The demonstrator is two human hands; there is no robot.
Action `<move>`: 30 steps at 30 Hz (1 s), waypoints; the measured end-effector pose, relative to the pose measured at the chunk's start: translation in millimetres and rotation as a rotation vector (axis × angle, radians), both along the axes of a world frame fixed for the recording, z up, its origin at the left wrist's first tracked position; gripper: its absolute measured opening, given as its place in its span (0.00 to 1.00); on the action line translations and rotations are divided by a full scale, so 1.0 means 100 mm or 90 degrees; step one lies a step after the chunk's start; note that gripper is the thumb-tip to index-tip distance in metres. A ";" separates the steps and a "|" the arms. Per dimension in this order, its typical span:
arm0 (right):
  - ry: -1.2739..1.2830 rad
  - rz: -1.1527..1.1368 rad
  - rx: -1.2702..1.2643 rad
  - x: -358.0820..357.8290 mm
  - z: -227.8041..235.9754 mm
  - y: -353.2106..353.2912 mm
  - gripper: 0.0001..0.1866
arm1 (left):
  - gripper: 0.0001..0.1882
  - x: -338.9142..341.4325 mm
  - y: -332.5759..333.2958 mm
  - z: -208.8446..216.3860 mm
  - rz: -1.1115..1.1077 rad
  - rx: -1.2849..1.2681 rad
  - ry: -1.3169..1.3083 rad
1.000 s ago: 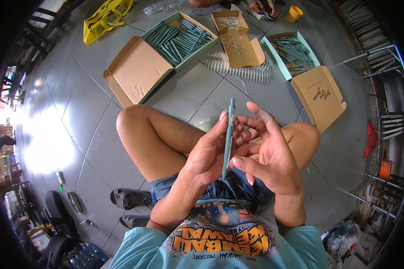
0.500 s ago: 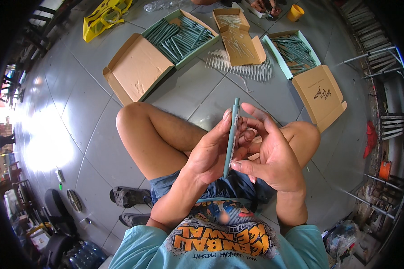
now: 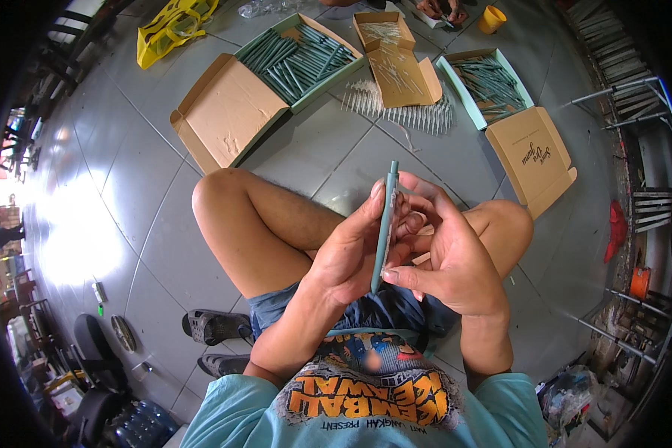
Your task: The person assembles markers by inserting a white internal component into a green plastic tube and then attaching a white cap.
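Note:
A teal pen (image 3: 384,231) stands nearly upright between my hands, over my lap. My left hand (image 3: 342,257) is closed on it, the thumb lying along its upper left side. My right hand (image 3: 459,257) pinches in from the right, thumb tip against the lower barrel and curled fingers behind. A pale printed strip runs down the pen's right side, partly hidden by the fingers. Beyond my knees, many similar pens (image 3: 287,63) fill an opened box (image 3: 328,87) on the left. More pens (image 3: 489,82) lie in a smaller opened box (image 3: 451,81) on the right.
A cardboard box (image 3: 425,78) holding thin clear strips sits between the pen boxes, beside a row of pale pointed pieces (image 3: 358,103). Another person's hands (image 3: 444,10) show at the top near a yellow cup (image 3: 491,20). A yellow bag (image 3: 157,43) lies far left; sandals (image 3: 216,327) lie left of me.
Almost nothing differs. The right thumb and fingers have shifted slightly along the pen, which stays upright in both hands.

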State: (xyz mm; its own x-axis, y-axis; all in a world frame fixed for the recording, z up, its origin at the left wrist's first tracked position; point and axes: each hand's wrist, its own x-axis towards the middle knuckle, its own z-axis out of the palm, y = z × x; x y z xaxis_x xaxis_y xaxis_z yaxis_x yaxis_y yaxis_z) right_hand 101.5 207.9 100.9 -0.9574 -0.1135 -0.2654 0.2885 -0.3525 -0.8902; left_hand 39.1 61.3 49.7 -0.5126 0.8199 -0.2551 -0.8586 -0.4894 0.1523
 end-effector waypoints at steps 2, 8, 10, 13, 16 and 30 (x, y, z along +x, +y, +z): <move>-0.005 0.001 0.000 0.00 0.00 0.00 0.50 | 0.26 0.00 0.01 0.01 0.010 -0.031 -0.001; 0.000 -0.016 0.037 -0.01 0.00 -0.03 0.49 | 0.27 -0.01 0.00 -0.03 -0.019 0.016 -0.004; -0.003 -0.011 0.046 -0.01 -0.01 -0.02 0.49 | 0.26 -0.02 0.00 -0.04 -0.011 0.002 0.014; -0.003 -0.017 0.051 -0.01 -0.01 -0.02 0.49 | 0.26 -0.01 0.03 -0.01 0.009 -0.018 0.022; -0.031 -0.051 0.039 -0.02 0.01 -0.06 0.51 | 0.25 -0.02 0.01 -0.06 0.000 0.022 0.018; -0.022 -0.051 0.067 -0.03 -0.01 -0.07 0.51 | 0.24 0.00 0.04 -0.03 0.033 0.046 -0.012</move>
State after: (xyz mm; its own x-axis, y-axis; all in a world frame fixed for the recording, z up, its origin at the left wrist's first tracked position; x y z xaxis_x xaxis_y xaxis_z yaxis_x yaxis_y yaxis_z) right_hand 98.3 201.0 100.4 -0.9524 -0.0067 -0.3049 0.2945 -0.2809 -0.9134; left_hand 39.3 65.5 46.2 -0.5508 0.8086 -0.2066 -0.8340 -0.5429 0.0988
